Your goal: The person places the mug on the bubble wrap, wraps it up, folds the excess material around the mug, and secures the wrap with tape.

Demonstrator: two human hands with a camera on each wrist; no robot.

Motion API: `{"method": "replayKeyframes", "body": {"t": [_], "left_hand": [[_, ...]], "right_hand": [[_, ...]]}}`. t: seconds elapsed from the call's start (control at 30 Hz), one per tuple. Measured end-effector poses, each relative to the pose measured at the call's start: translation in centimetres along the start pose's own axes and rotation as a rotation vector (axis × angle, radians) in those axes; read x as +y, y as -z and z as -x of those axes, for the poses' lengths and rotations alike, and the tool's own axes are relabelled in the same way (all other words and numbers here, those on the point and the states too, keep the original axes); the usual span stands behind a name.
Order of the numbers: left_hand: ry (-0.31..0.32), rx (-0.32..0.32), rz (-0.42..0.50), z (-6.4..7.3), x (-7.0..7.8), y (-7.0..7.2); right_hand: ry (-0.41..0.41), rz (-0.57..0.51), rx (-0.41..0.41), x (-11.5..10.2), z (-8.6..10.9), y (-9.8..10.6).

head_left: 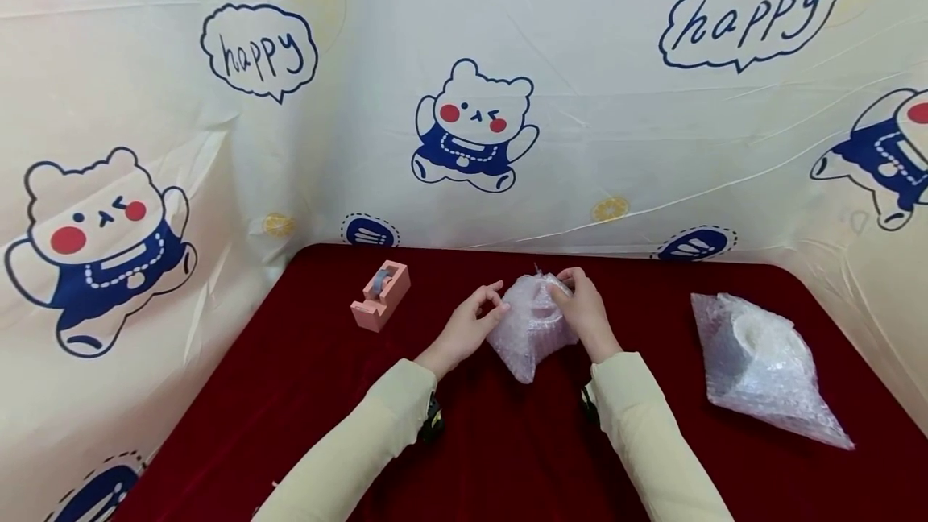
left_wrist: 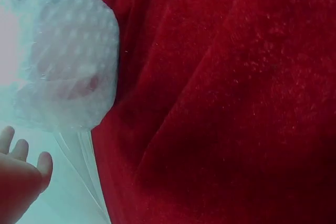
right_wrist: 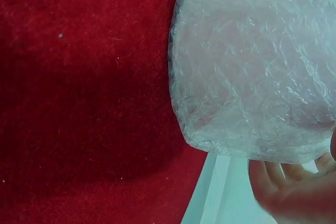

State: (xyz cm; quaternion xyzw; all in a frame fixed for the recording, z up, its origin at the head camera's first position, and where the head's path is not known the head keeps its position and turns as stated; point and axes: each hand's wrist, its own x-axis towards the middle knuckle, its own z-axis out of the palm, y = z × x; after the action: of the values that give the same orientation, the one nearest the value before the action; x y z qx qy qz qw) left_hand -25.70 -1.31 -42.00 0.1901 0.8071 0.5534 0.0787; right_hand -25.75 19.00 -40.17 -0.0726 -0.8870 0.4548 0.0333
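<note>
A bubble-wrapped bundle [head_left: 532, 329] sits on the table between the two hands; a round shape shows faintly through its top. In the right wrist view the wrap [right_wrist: 252, 72] looks cloudy, so I cannot tell what is inside. My right hand [head_left: 584, 308] grips the bundle's upper right side, thumb over the top and fingers behind. At the left side is my left hand [head_left: 467, 325], fingers bent loosely and thumb tip close to the wrap. The left wrist view shows several of its fingers [left_wrist: 44, 169] apart from the bundle.
A pink tape dispenser [head_left: 382, 296] with a roll of tape stands at the back left. To the right lies a second bubble-wrapped bundle [head_left: 768, 369]. Dark red cloth [head_left: 500, 457] covers the table, and a printed white curtain [head_left: 594, 151] hangs behind it.
</note>
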Motion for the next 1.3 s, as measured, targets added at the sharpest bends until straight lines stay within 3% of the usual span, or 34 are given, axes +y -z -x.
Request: {"method": "replayKeyframes", "body": {"t": [0.17, 0.37, 0.57, 0.7, 0.93, 1.1, 1.3], "left_hand": [[0.005, -0.014, -0.046, -0.4, 0.2, -0.5], [0.016, 0.054, -0.112, -0.9, 0.8, -1.4], [0.051, 0.105, -0.015, -1.0, 1.7, -2.1], [0.059, 0.126, 0.006, -1.2, 1.7, -2.3], [0.05, 0.183, -0.098, -1.2, 2.0, -2.5], [0.09, 0.147, -0.217, -1.5, 3.2, -2.0], [0.131, 0.086, -0.344, -2.3, 4.1, -1.3]], "right_hand": [[0.04, 0.075, 0.105, 0.0, -0.1, -0.4], [0.064, 0.023, 0.144, 0.1, 0.3, -0.5], [0.058, 0.006, 0.137, 0.4, 0.5, -0.4], [0.072, 0.046, 0.092, 0.4, 0.6, -0.6], [0.072, 0.059, 0.005, 0.6, 0.9, -0.7], [0.054, -0.014, -0.066, 0.5, 1.2, 0.0], [0.048, 0.048, -0.138, -0.3, 1.5, 0.5]]}}
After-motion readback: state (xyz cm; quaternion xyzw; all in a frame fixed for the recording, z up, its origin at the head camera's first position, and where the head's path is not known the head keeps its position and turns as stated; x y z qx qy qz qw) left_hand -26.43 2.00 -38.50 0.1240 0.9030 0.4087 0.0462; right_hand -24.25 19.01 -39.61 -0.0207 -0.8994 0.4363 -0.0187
